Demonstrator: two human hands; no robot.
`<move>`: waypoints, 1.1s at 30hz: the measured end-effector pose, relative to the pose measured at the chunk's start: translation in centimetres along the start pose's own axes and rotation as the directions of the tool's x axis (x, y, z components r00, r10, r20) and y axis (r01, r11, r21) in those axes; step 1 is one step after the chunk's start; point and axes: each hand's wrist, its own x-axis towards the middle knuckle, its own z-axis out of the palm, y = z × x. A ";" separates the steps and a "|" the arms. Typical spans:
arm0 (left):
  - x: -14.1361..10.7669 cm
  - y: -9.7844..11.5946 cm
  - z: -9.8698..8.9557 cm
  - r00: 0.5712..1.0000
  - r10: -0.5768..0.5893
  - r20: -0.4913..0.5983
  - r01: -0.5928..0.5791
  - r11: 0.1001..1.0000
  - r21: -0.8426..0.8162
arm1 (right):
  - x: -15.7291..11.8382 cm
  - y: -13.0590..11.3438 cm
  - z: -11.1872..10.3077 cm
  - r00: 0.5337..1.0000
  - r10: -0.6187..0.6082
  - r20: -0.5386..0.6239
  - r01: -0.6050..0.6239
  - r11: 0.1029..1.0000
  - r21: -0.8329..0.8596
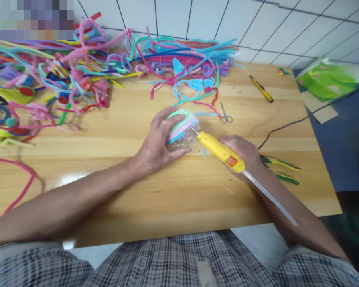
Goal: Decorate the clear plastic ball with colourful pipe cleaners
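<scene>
My left hand (157, 141) is wrapped round a small striped piece (182, 121) in green, pink and blue, tilted over the wooden table. Its thumb stretches out below the piece. In my right hand (242, 151) is a yellow glue gun (221, 151), with a clear glue stick (269, 197) coming out of its back end. The metal nozzle points at the lower right edge of the striped piece; whether they touch is too small to tell. Something clear and shiny lies just under the piece.
Colourful pipe cleaners (89, 75) are heaped at the back left. Small scissors (226, 118) lie behind the glue gun, a yellow cutter (261, 88) farther right. Pliers (283, 163) rest beside my right wrist. A black cable (290, 121) crosses the table's right edge (320, 153) near a green bag (329, 79).
</scene>
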 end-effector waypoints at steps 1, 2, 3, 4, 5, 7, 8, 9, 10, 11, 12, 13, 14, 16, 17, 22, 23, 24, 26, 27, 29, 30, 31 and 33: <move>0.0 0.0 0.0 1.000 -0.001 0.002 0.001 1.000 0.006 | -0.1 0.2 0.4 0.999 -0.013 -0.032 0.013 1.000 0.004; 0.0 0.0 0.0 1.000 -0.004 0.004 0.004 1.000 0.013 | -0.3 0.3 0.7 0.997 -0.030 -0.066 0.031 1.000 0.007; 0.0 0.0 0.0 1.000 -0.005 0.004 0.005 1.000 0.020 | -0.4 0.3 0.8 0.995 -0.045 -0.092 0.046 0.999 0.006; 0.0 0.0 0.0 1.000 -0.005 0.002 0.004 1.000 0.022 | -0.4 0.3 0.8 0.992 -0.055 -0.115 0.056 0.998 0.004; 0.1 0.0 0.0 1.000 -0.003 -0.002 0.003 1.000 0.018 | -0.4 0.3 0.7 0.991 -0.061 -0.123 0.062 0.998 0.001; 0.1 0.0 0.0 1.000 0.003 -0.010 -0.003 1.000 0.001 | -0.3 0.0 0.1 0.992 -0.064 -0.113 0.065 0.998 0.000; 0.0 0.0 0.1 1.000 0.005 -0.012 -0.005 1.000 -0.009 | -0.3 -0.1 -0.3 0.991 -0.073 -0.112 0.074 0.997 0.002; 0.0 0.0 0.1 1.000 0.004 -0.013 -0.004 1.000 -0.015 | -0.2 -0.1 -0.5 0.989 -0.091 -0.114 0.092 0.996 0.006; 0.0 0.0 0.1 1.000 0.003 -0.011 -0.003 1.000 -0.015 | -0.1 -0.2 -0.6 0.987 -0.110 -0.117 0.112 0.994 0.011; 0.0 0.0 0.1 1.000 0.001 -0.007 -0.001 1.000 -0.008 | 0.0 -0.1 -0.6 0.984 -0.126 -0.123 0.129 0.992 0.016; 0.0 0.1 0.1 1.000 -0.001 -0.004 0.001 1.000 0.004 | 0.0 0.0 -0.4 0.981 -0.137 -0.139 0.141 0.990 0.019; 0.0 0.1 0.0 1.000 -0.006 0.000 0.006 1.000 0.018 | 0.0 0.1 -0.1 0.979 -0.137 -0.148 0.141 0.990 0.020; 0.0 0.1 0.0 1.000 -0.012 0.004 0.012 0.999 0.032 | 0.0 0.2 0.3 0.982 -0.119 -0.145 0.122 0.992 0.017; 0.0 0.0 -0.1 1.000 -0.020 0.012 0.020 0.998 0.052 | -0.1 0.4 0.8 0.991 -0.058 -0.121 0.059 0.998 0.008; 0.0 0.0 -0.1 1.000 -0.020 0.017 0.019 0.998 0.057 | -0.2 0.4 0.8 0.995 -0.029 -0.100 0.029 1.000 0.004; 0.0 0.1 -0.1 1.000 -0.006 0.025 0.005 0.999 0.036 | -0.1 -0.1 -0.2 0.999 -0.010 -0.042 0.011 1.000 0.023; 0.0 0.1 -0.1 1.000 -0.002 0.016 0.002 1.000 0.027 | -0.1 -0.1 -0.3 0.998 -0.025 -0.053 0.026 0.999 0.026; 0.0 0.2 -0.1 1.000 0.000 0.008 0.000 1.000 0.018 | -0.1 0.0 -0.2 0.997 -0.033 -0.067 0.035 0.999 0.025; 0.1 0.3 -0.1 1.000 0.000 -0.001 0.000 1.000 0.008 | -0.2 0.2 0.4 0.995 -0.030 -0.090 0.032 0.999 0.019; 0.1 0.3 -0.1 1.000 -0.006 0.002 0.006 1.000 0.010 | -0.3 0.3 0.8 0.995 -0.025 -0.096 0.027 1.000 0.016; 0.1 0.3 -0.1 1.000 -0.018 0.010 0.018 1.000 0.023 | -0.3 0.5 1.4 0.995 -0.017 -0.103 0.018 1.000 0.009; 0.1 0.3 -0.1 1.000 -0.019 0.011 0.019 0.999 0.026 | -0.3 0.5 1.6 0.994 -0.021 -0.105 0.022 1.000 0.009; 0.1 0.3 -0.1 1.000 -0.017 0.009 0.016 1.000 0.025 | -0.3 0.4 1.6 0.993 -0.033 -0.116 0.034 0.999 0.013; 0.0 0.2 -0.1 1.000 -0.009 0.004 0.009 1.000 0.016 | -0.3 0.2 1.2 0.989 -0.058 -0.136 0.062 0.998 0.026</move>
